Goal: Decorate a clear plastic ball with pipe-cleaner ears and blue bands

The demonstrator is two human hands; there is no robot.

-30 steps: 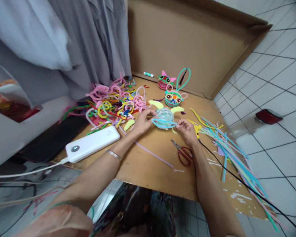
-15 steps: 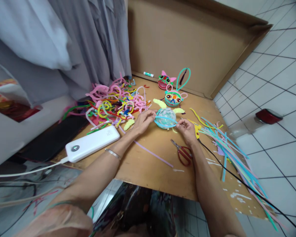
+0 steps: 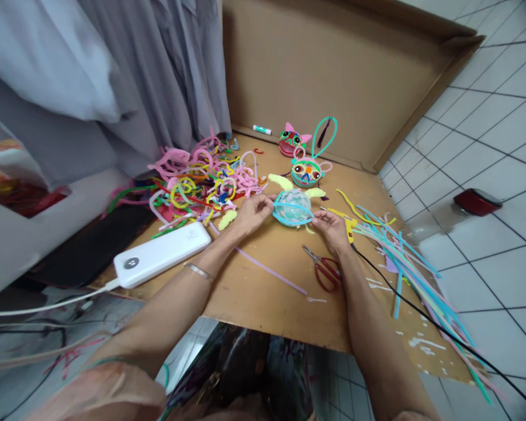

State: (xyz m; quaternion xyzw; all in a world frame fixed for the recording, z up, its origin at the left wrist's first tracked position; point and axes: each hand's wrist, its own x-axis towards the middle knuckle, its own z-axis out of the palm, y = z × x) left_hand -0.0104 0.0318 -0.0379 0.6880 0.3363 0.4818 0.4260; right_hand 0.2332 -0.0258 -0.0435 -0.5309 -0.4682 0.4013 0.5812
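Note:
Pinched between the fingertips of my left hand (image 3: 253,214) is one end of a light-blue pipe cleaner (image 3: 294,223), bent into a narrow, eye-shaped loop. My right hand (image 3: 332,228) pinches the loop's other end. It spans the front of a clear round ball (image 3: 291,197) wrapped in pale green; whether the loop touches the ball I cannot tell. Two fuzzy pale-yellow ear-like pieces (image 3: 280,182) stick out from the ball's top. Red-handled pliers (image 3: 326,273) lie just left of my right wrist, and a yellow glue gun (image 3: 349,228) is beyond that hand.
Tangled coloured pipe cleaners (image 3: 210,178) cover the back left. A white power bank (image 3: 162,255) with a cable lies nearer. Two finished-looking animal heads (image 3: 307,173) stand behind the ball. Straight pipe cleaners (image 3: 414,275) and a black cord (image 3: 403,301) lie right. A cardboard wall (image 3: 307,76) closes the back.
The view has shifted slightly. Both hands keep hold of the blue pipe cleaner loop, whose two strands now bow a little further apart.

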